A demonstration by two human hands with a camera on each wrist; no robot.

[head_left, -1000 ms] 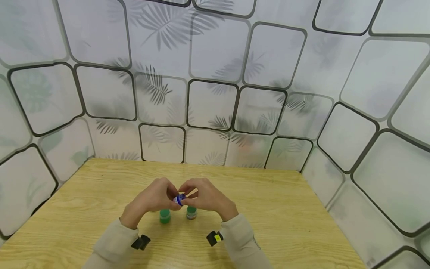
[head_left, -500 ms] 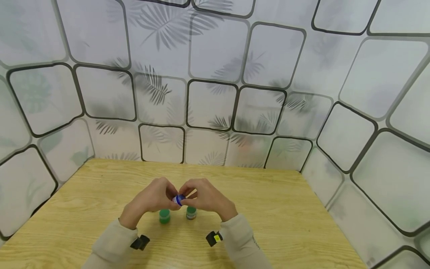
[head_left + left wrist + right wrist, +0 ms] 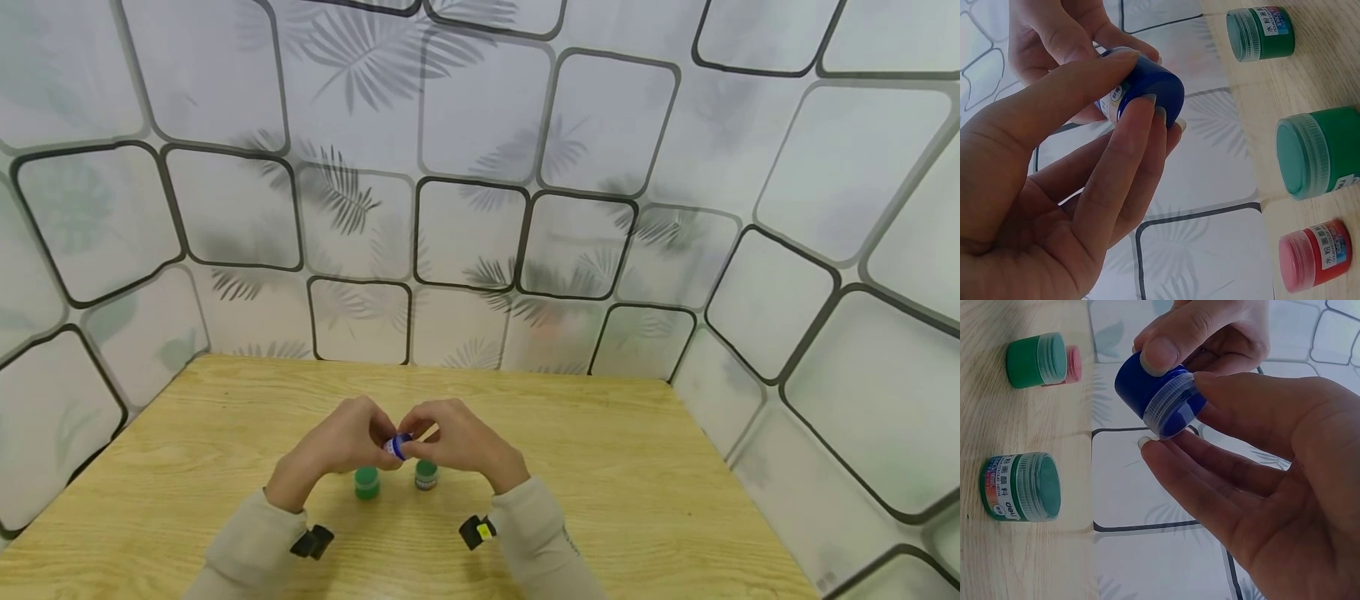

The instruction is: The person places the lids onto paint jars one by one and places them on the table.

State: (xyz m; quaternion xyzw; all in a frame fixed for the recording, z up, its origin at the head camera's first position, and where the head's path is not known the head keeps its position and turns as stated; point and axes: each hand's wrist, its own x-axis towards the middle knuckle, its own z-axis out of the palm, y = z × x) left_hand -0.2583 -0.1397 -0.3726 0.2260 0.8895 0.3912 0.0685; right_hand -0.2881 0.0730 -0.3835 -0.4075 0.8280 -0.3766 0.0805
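Between both hands, above the table, is a small blue paint jar [image 3: 396, 447], tilted on its side. My left hand [image 3: 348, 437] grips the jar's blue body between thumb and fingers. At the other end my right hand [image 3: 461, 437] has its thumb and fingers around the clear ribbed lid [image 3: 1169, 406], which sits on the jar in the right wrist view. Two green paint jars [image 3: 367, 483] [image 3: 426, 475] stand below the hands. A red paint jar [image 3: 1329, 250] with a pink-looking lid shows in the left wrist view; in the head view the left hand hides it.
The light wooden table [image 3: 600, 483] stretches out on both sides of the hands. Patterned curtain-like walls [image 3: 472, 233] close off its back and sides. Dark camera mounts [image 3: 312, 542] sit at both wrists, near the sleeve cuffs.
Both hands keep hold of the blue jar in nearly the same place. The right fingers shift slightly at the lid; the green jars stay put.
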